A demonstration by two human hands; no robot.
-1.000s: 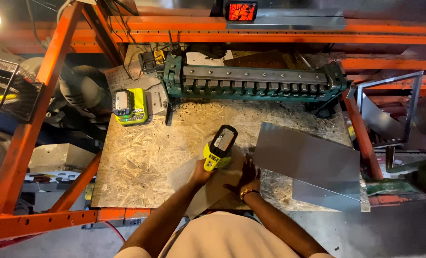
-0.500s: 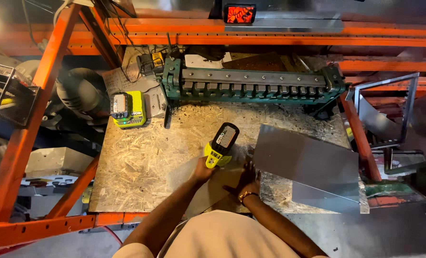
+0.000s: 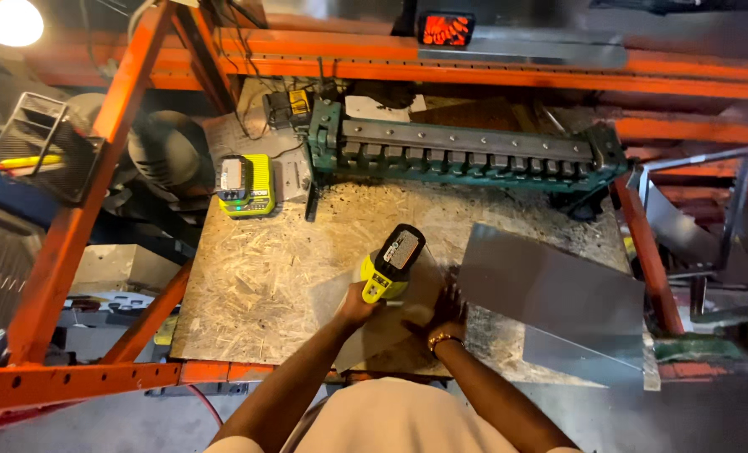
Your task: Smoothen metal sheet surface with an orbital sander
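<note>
My left hand [image 3: 357, 307] grips a yellow-green cordless power tool [image 3: 392, 263] with a black battery, held upright over a small grey metal sheet [image 3: 372, 329] on the chipboard bench [image 3: 256, 277]. My right hand [image 3: 446, 312], with a bracelet at the wrist, presses flat on that sheet just right of the tool. A larger bent sheet of grey metal [image 3: 558, 302] lies to the right, touching the spot where my right hand rests.
A green metal bending brake [image 3: 466, 153] spans the back of the bench. A yellow-green battery charger [image 3: 246, 186] sits at the back left. Orange rack beams [image 3: 80, 218] frame the bench; a wire basket [image 3: 38, 151] hangs left. More sheet metal [image 3: 684, 226] stands right.
The view has shifted slightly; both hands, the tool and the sheets stay in the same arrangement.
</note>
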